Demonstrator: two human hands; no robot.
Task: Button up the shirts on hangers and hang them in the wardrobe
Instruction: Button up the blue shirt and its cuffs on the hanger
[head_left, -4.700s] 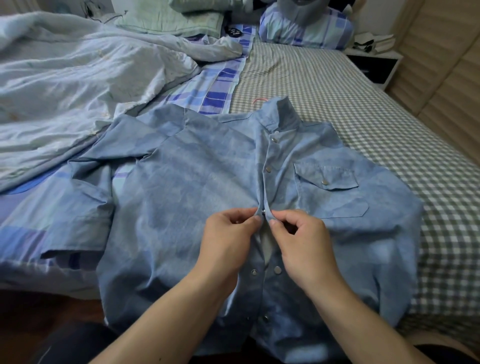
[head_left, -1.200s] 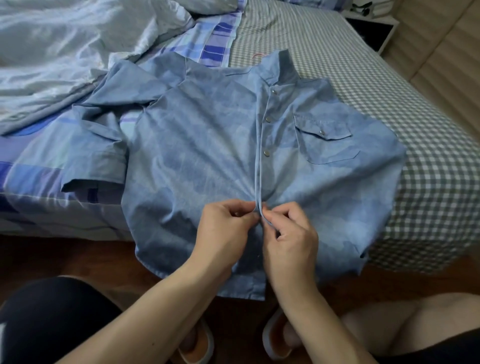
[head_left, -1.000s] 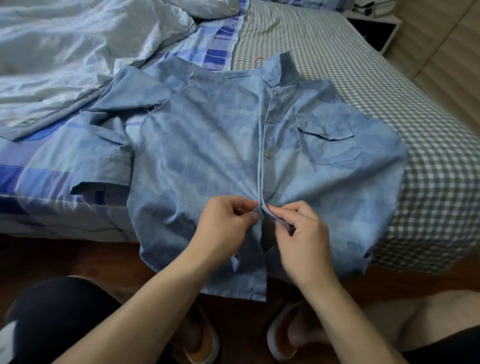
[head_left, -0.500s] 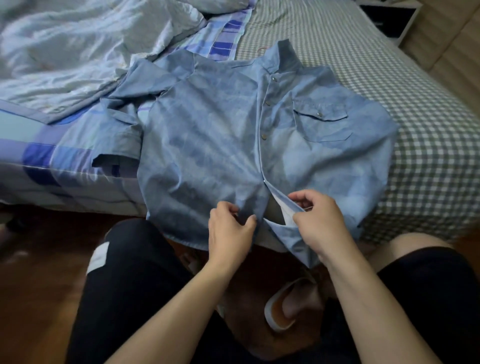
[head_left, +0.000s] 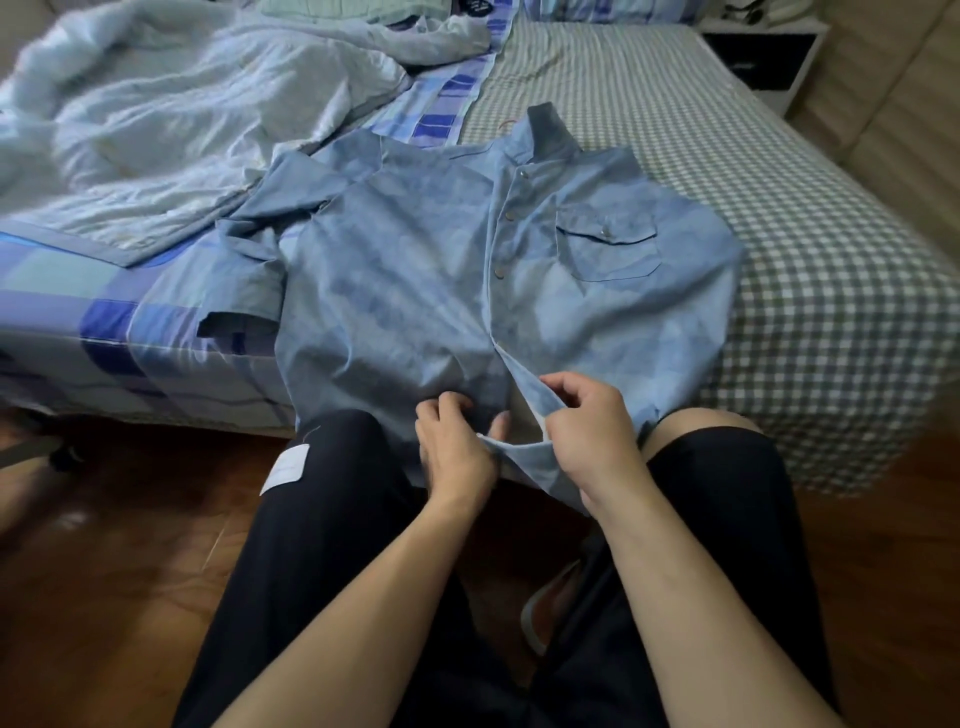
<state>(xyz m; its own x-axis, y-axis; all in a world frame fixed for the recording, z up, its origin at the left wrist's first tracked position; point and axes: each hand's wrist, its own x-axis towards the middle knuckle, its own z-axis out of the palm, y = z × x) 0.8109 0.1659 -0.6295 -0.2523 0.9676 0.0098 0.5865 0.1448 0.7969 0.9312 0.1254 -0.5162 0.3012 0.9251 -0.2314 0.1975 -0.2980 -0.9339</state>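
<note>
From the head view, we see the blue shirt (head_left: 426, 270) lying front-up on the near edge of the bed (head_left: 810, 270), hem hanging over. Our left hand (head_left: 457, 447) pinches the left placket near the hem; our right hand (head_left: 592, 431) grips the right placket, folded open.

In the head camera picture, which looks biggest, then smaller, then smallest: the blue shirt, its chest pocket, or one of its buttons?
1. blue shirt
2. chest pocket
3. button
None look close in size.
</note>
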